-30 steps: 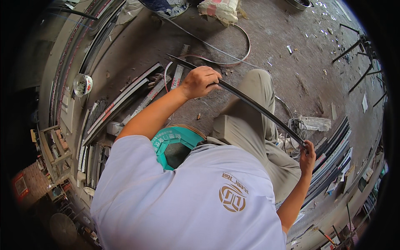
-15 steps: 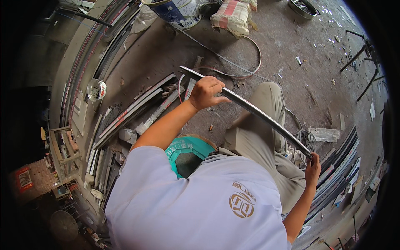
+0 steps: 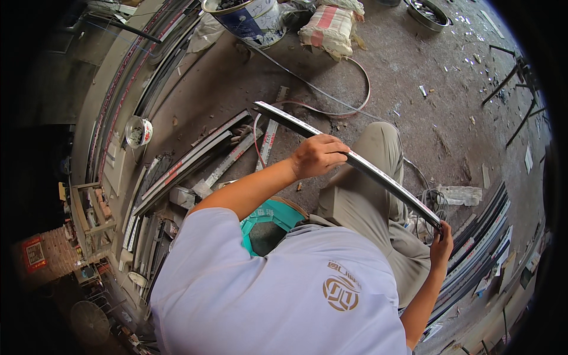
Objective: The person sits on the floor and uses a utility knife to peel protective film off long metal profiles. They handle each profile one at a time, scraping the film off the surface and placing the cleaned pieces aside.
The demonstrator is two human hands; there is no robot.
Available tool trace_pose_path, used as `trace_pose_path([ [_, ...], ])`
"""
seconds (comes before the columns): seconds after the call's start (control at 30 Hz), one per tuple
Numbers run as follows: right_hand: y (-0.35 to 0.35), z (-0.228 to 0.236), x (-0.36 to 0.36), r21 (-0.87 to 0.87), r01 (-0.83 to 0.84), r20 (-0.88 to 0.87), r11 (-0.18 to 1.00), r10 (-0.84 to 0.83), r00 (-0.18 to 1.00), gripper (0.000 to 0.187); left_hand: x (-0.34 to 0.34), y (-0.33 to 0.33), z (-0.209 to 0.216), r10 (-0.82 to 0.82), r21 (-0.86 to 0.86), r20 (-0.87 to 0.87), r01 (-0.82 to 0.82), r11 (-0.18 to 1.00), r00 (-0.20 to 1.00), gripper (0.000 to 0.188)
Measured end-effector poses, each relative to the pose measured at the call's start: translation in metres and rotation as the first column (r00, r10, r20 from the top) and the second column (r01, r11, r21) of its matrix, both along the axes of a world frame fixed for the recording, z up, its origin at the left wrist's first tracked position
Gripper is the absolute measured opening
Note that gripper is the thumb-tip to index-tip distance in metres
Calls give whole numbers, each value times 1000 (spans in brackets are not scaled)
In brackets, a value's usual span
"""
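Note:
A long, narrow metal profile lies slantwise across my lap, with a pale printed face turned up and a dark side below. My left hand is closed around it near the middle, knuckles up. Its right end is gripped by my right hand, with the fingertips curled at the tip. The free left end reaches out over the floor. Beneath the profile is my bent knee in khaki trousers.
Cut profiles lie piled on the left, and more long strips on the right. A paint bucket, a tied sack and a round pan stand ahead. A hose loops across the floor. A teal box is beside me.
My left hand has slid right and nearer along the profile. The profile has rolled so its pale face shows more, and its left end sits slightly lower. My right hand has barely shifted.

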State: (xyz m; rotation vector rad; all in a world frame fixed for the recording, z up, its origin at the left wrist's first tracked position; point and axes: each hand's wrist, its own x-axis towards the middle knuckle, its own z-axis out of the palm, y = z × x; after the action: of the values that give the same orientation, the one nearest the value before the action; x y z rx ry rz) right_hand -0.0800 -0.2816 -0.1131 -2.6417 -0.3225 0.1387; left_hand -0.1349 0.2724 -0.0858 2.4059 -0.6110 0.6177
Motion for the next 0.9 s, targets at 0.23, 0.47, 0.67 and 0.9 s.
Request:
trace_pose_path([
  [0.23, -6, -2, -1, -12, 30, -13, 999, -30, 999, 43, 0, -7, -1, -20, -40, -57, 18, 999, 998, 11],
  [0.47, -4, -3, 2, -16, 36, -8, 999, -36, 999, 45, 1, -7, 0, -42, -24, -85, 40, 999, 996, 18],
  [0.67, -7, -2, 6, -20, 42, -24, 999, -43, 999, 44, 2, -9, 2, -36, -7, -80, 35, 999, 996, 20],
  [0.9, -8, -3, 8, -46, 52, -41, 998, -54, 998, 49, 1, -7, -1, -43, -6, -104, 42, 999, 994, 20],
])
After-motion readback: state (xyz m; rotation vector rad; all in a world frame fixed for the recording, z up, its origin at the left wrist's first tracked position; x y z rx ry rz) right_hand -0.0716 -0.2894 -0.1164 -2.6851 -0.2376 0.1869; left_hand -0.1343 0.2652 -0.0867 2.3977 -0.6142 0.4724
